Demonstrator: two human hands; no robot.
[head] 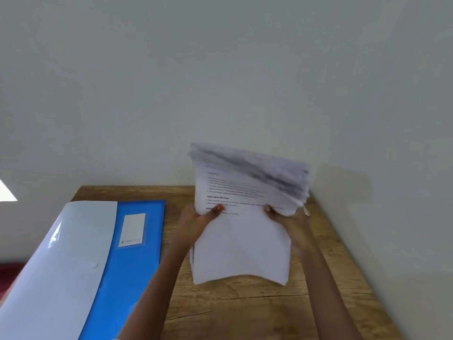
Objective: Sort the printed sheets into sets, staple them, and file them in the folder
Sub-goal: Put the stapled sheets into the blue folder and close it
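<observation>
Head view: left hand (199,218) and right hand (282,215) each pinch a side of the stack of printed sheets (241,249), left thumb on top, far half bent upward and blurred, over the wooden table (245,312), open blue folder (133,261) lying to its left.

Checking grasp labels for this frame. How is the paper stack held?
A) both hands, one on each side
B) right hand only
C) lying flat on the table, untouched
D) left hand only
A: the left hand and the right hand each grip a side edge of the paper stack, with the left thumb pressed on the printed front.
</observation>
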